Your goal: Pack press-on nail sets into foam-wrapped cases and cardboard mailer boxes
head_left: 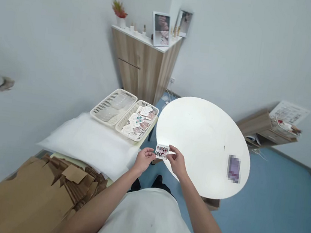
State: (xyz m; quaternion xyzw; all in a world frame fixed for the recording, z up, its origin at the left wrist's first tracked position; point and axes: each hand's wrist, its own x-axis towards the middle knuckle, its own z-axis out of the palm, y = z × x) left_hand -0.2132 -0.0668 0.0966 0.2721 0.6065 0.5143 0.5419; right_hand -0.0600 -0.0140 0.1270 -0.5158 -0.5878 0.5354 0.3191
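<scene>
Between my two hands is a small white card of press-on nails [162, 151], with two rows of dark, red and white patterned nails on it. My left hand [144, 158] pinches the card's left edge, and my right hand [177, 160] grips its right edge. The card is held up just off the near left rim of a round white table [195, 133]. To the left, a white plastic basket [117, 127] holds a heap of similar cards [139, 122]. Beside it, another basket [95, 113] contains clear plastic pieces [117, 106].
A blurred purple object [234, 169] lies on the table's right side. White foam sheeting [89, 144] and flattened cardboard boxes [29, 195] are at left. A wooden cabinet [142, 64] with picture frames stands behind; a small shelf [272, 131] is at right.
</scene>
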